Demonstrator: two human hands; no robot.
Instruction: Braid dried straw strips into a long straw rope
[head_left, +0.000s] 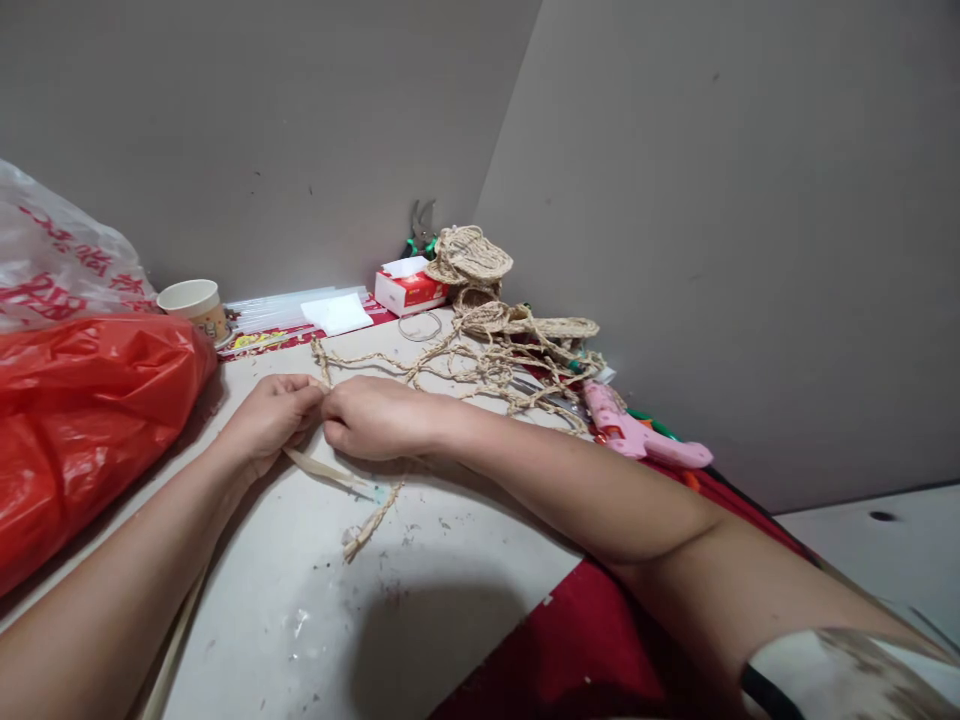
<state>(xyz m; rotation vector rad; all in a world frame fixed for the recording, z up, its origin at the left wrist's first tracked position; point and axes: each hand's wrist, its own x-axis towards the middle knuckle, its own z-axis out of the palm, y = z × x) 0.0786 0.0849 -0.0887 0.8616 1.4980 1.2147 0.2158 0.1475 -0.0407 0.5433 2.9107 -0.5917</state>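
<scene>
Both of my hands meet over the white board, pinching a braided straw rope (pixel 360 360). My left hand (pixel 279 410) has thumb and fingers closed on it. Close against it, my right hand (pixel 379 415) is curled with its fingers folded in. A flat pale straw strip (pixel 322 468) sticks out below my left hand. One frayed end of braid (pixel 373 525) lies on the board below my right hand. Behind the hands, more of the rope spreads in a loose tangle (pixel 495 365). The exact grip between the fingertips is hidden.
At left sit a red plastic bag (pixel 97 420) and a paper cup (pixel 193 305). Along the back are clear glue sticks (pixel 274 308), a tissue box (pixel 411 288), pruning shears (pixel 421 230) and coiled rope (pixel 472 255). A pink glue gun (pixel 641 432) lies at right.
</scene>
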